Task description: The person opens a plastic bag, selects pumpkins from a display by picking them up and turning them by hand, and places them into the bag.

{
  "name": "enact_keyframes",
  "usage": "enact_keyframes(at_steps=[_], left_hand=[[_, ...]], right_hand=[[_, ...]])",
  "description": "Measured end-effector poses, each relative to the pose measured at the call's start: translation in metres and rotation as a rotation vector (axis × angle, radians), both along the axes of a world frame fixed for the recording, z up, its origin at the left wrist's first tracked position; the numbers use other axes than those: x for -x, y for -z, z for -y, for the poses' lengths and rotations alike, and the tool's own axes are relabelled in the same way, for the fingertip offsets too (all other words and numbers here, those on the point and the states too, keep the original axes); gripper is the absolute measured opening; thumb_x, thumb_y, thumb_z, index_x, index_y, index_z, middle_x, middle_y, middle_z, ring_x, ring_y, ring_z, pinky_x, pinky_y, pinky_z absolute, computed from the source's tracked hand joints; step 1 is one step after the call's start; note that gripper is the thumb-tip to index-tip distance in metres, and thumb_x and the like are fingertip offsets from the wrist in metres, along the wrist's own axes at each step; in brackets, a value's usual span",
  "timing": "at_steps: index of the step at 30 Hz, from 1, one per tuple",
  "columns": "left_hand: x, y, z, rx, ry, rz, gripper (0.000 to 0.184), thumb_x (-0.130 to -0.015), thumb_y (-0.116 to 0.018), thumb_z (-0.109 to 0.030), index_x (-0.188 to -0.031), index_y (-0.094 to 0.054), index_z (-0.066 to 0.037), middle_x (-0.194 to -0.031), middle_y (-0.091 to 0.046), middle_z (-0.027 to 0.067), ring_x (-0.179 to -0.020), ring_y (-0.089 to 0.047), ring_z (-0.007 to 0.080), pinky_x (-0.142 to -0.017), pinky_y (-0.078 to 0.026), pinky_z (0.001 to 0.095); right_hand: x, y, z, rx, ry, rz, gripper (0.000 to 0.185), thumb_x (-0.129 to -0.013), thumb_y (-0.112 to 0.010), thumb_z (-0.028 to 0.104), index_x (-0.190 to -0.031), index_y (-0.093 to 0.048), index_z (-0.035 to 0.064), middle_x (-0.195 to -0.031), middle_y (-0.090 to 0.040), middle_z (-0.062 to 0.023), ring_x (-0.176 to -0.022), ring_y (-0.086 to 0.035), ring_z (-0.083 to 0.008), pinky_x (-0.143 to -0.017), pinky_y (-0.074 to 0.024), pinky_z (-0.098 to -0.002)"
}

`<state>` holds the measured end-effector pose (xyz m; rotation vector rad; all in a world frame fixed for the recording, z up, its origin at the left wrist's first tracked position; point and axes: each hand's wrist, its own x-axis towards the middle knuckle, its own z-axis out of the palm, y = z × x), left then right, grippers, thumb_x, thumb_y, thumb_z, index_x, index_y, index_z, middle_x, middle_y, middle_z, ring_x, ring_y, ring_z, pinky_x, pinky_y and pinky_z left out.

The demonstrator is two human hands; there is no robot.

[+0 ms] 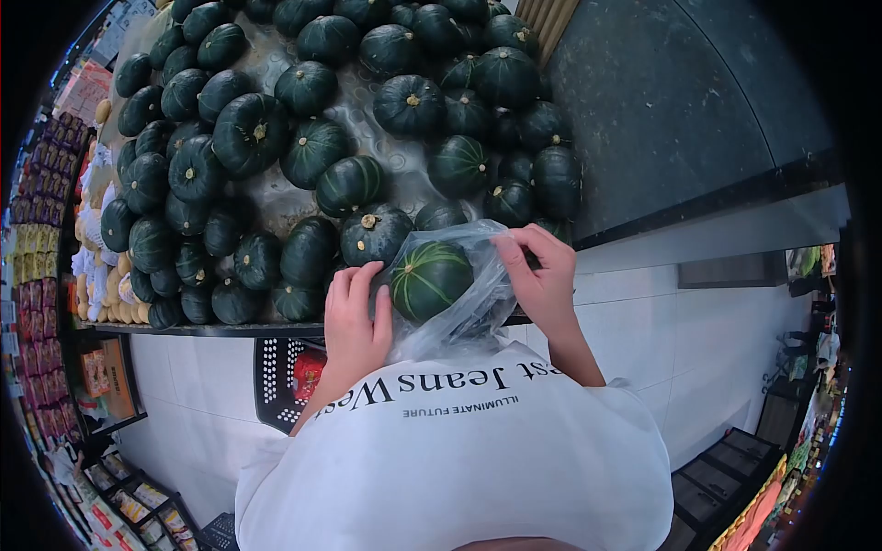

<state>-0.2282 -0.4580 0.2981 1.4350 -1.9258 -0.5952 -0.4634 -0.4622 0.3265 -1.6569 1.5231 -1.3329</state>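
Note:
A dark green kabocha pumpkin (432, 281) with light green stripes sits in a clear plastic bag (497, 308), close to my chest at the front edge of the display. My left hand (356, 317) is at the left side of the pumpkin, fingers curled and thumb against the bag's left edge. On the opposite side, my right hand (544, 278) pinches the upper right rim of the bag between thumb and fingers. The pumpkin's lower right part is covered by crumpled plastic.
Many more kabocha pumpkins (251, 135) are heaped on the display stand (358, 101). Pale yellow produce (115, 286) in white foam nets lies at its left. Below stands a black basket (272, 386) holding a red package (309, 375). A dark panel (680, 110) borders the right.

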Motion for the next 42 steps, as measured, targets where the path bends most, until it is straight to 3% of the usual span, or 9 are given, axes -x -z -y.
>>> enact_keyframes(at_steps=[6, 12, 15, 16, 20, 27, 28, 35, 42], left_hand=[[-0.016, -0.012, -0.004, -0.144, 0.090, 0.287, 0.053, -0.080, -0.066, -0.020, -0.119, -0.040, 0.003, -0.090, -0.061, 0.0206, -0.084, -0.060, 0.0375, -0.072, -0.047, 0.0420], [-0.018, -0.005, 0.011, -0.332, 0.182, 0.125, 0.021, -0.088, -0.060, -0.017, -0.086, -0.051, 0.002, -0.062, -0.056, 0.0166, -0.056, -0.058, 0.0331, -0.054, -0.043, 0.0406], [-0.012, -0.013, 0.015, -0.359, 0.117, -0.153, 0.021, -0.093, -0.054, -0.014, -0.079, -0.051, 0.002, -0.059, -0.049, 0.0166, -0.050, -0.050, 0.0261, -0.051, -0.040, 0.0358], [-0.017, -0.007, 0.016, -0.339, 0.167, -0.200, 0.025, -0.097, -0.050, -0.014, -0.077, -0.048, 0.001, -0.056, -0.045, 0.0082, -0.050, -0.040, 0.0143, -0.049, -0.035, 0.0282], [-0.016, -0.016, 0.021, -0.284, 0.061, -0.719, 0.030, -0.101, -0.044, -0.019, -0.075, -0.046, -0.005, -0.067, -0.041, -0.0086, -0.061, -0.033, 0.0006, -0.053, -0.029, 0.0192], [0.006, -0.036, 0.033, -0.283, -0.018, -1.168, 0.027, -0.102, -0.044, -0.023, -0.081, -0.048, -0.008, -0.069, -0.046, -0.0068, -0.059, -0.039, 0.0002, -0.053, -0.033, 0.0171], [0.004, -0.039, 0.041, -0.282, 0.083, -1.220, 0.023, -0.100, -0.047, -0.029, -0.088, -0.052, -0.009, -0.063, -0.053, -0.0008, -0.046, -0.046, 0.0076, -0.040, -0.036, 0.0225], [0.012, -0.104, 0.039, -0.129, 0.239, -1.527, 0.023, -0.103, -0.039, -0.024, -0.089, -0.046, -0.006, -0.056, -0.037, -0.0010, -0.036, -0.031, 0.0060, -0.031, -0.026, 0.0215], [-0.019, -0.063, 0.074, -0.158, 0.144, -0.711, 0.017, -0.096, -0.054, -0.018, -0.095, -0.058, -0.002, -0.069, -0.052, -0.0051, -0.055, -0.040, -0.0003, -0.049, -0.034, 0.0174]], right_hand=[[-0.009, -0.002, 0.007, -0.083, -0.075, 0.302, 0.018, -0.092, -0.060, 0.013, -0.087, -0.066, -0.0032, -0.070, -0.058, -0.0032, -0.055, -0.052, -0.0057, -0.051, -0.0396, -0.0206], [-0.015, 0.004, 0.014, -0.051, -0.101, 0.392, 0.019, -0.095, -0.056, 0.014, -0.089, -0.066, -0.0016, -0.069, -0.056, 0.0001, -0.054, -0.051, -0.0033, -0.049, -0.0378, -0.0184], [-0.014, 0.007, 0.015, -0.009, -0.113, 0.443, 0.019, -0.096, -0.055, 0.014, -0.091, -0.064, -0.0019, -0.070, -0.055, 0.0005, -0.054, -0.050, -0.0029, -0.049, -0.0370, -0.0180], [-0.013, 0.006, 0.014, 0.009, -0.109, 0.464, 0.020, -0.096, -0.054, 0.015, -0.091, -0.063, -0.0020, -0.071, -0.055, 0.0004, -0.054, -0.049, -0.0028, -0.049, -0.0365, -0.0180], [-0.008, 0.005, 0.011, 0.110, -0.061, 0.640, 0.022, -0.098, -0.051, 0.016, -0.089, -0.061, -0.0017, -0.075, -0.056, -0.0002, -0.056, -0.047, -0.0026, -0.050, -0.0355, -0.0180], [0.004, -0.014, 0.020, 0.264, 0.019, 0.830, 0.024, -0.100, -0.048, 0.021, -0.086, -0.055, 0.0023, -0.075, -0.054, -0.0009, -0.062, -0.046, -0.0040, -0.055, -0.0382, -0.0190], [0.001, -0.025, 0.020, 0.291, 0.015, 0.842, 0.024, -0.100, -0.048, 0.021, -0.087, -0.055, 0.0025, -0.074, -0.054, -0.0014, -0.060, -0.047, -0.0047, -0.053, -0.0391, -0.0196], [-0.006, -0.058, 0.022, 0.413, -0.026, 0.857, 0.021, -0.099, -0.047, 0.016, -0.086, -0.054, 0.0019, -0.075, -0.056, -0.0048, -0.066, -0.054, -0.0097, -0.061, -0.0448, -0.0224], [0.005, 0.013, 0.015, 0.186, -0.309, 0.498, 0.009, -0.092, -0.050, 0.002, -0.085, -0.055, -0.0011, -0.113, -0.056, -0.0076, -0.099, -0.052, -0.0105, -0.086, -0.0410, -0.0238]])
